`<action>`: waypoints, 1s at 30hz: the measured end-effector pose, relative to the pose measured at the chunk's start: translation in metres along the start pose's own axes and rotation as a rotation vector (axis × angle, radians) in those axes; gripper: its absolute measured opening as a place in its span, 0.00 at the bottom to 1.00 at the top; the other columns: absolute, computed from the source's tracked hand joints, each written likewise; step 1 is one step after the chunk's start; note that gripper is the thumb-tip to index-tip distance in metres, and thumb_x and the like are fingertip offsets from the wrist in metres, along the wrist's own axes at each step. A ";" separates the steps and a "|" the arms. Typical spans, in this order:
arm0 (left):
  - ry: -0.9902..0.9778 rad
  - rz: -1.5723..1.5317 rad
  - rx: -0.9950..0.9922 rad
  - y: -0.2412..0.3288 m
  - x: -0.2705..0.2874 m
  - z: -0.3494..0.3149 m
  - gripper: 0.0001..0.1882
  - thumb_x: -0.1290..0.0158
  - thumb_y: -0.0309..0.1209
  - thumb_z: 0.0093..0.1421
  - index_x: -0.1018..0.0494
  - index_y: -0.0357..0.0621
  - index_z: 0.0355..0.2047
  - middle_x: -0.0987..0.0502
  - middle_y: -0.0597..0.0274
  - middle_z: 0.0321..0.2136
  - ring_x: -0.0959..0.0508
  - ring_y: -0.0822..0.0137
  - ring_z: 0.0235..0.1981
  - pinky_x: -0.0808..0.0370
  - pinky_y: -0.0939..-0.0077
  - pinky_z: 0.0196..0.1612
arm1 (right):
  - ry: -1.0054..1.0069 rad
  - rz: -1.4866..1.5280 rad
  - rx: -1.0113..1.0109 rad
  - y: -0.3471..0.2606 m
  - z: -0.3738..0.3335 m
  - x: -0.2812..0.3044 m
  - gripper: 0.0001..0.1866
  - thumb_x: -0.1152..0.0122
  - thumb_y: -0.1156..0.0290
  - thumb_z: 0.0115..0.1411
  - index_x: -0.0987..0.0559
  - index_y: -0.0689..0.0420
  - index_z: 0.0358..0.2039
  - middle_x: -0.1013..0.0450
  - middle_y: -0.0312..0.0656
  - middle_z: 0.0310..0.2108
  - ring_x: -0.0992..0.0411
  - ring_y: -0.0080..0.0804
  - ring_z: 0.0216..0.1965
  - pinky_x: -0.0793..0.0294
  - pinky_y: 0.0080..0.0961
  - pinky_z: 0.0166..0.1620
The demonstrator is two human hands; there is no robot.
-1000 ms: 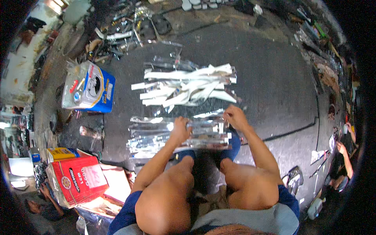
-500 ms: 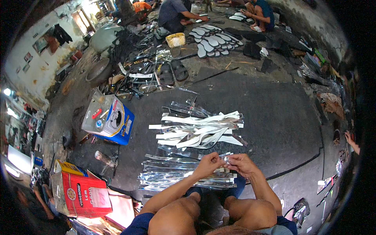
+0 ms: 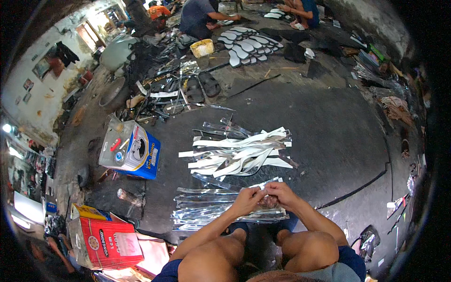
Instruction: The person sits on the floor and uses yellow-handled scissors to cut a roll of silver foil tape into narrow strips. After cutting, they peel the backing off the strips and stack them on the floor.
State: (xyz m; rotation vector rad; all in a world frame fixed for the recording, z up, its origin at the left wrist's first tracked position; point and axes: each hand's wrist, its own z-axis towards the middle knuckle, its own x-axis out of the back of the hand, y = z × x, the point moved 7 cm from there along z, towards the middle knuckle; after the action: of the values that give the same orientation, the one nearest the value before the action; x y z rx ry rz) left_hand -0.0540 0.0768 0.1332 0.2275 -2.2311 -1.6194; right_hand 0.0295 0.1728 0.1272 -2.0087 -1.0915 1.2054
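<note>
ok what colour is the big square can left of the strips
Blue sides with a silvery metal top, on the square can; head view.

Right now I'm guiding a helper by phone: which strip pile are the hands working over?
On the dark floor, two piles lie ahead of the seated person. Both hands, left hand and right hand, meet over the nearer pile of shiny silvery strips; the farther pile of white strips looks matte.

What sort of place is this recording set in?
Most likely an informal floor-level workshop. The person sits on a dark concrete floor with both hands over shiny metal strips, more white-backed strips ahead. Other people sit working by rows of cut pieces, amid scrap.
</note>
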 end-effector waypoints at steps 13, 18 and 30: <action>1.130 -1.270 -0.309 -0.170 0.340 -0.196 0.08 0.52 0.30 0.56 0.30 0.36 0.29 0.26 0.58 0.27 0.25 0.68 0.26 0.25 0.79 0.28 | 1.531 0.817 0.628 0.054 -0.245 0.442 0.22 0.59 0.72 0.57 0.32 0.67 0.51 0.29 0.50 0.39 0.28 0.43 0.32 0.26 0.37 0.36; 1.445 -0.679 -0.087 -0.077 0.316 -0.188 0.12 0.49 0.39 0.59 0.28 0.43 0.26 0.27 0.67 0.22 0.31 0.75 0.19 0.32 0.81 0.22 | 1.421 -0.763 0.610 -0.037 -0.191 0.345 0.12 0.47 0.65 0.61 0.23 0.58 0.40 0.25 0.42 0.35 0.27 0.31 0.36 0.28 0.31 0.39; 0.122 0.157 0.030 -0.063 -0.016 -0.004 0.16 0.39 0.39 0.51 0.29 0.43 0.34 0.26 0.59 0.21 0.28 0.67 0.23 0.30 0.69 0.28 | 0.565 -1.329 0.395 0.054 0.017 0.101 0.13 0.33 0.62 0.50 0.20 0.50 0.37 0.34 0.42 0.37 0.26 0.44 0.33 0.25 0.39 0.35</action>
State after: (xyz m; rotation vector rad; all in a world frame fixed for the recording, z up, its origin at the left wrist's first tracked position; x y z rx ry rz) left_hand -0.0429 0.0583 0.0720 0.1508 -2.1261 -1.4512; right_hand 0.0610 0.2322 0.0327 -0.8162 -1.3261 0.0964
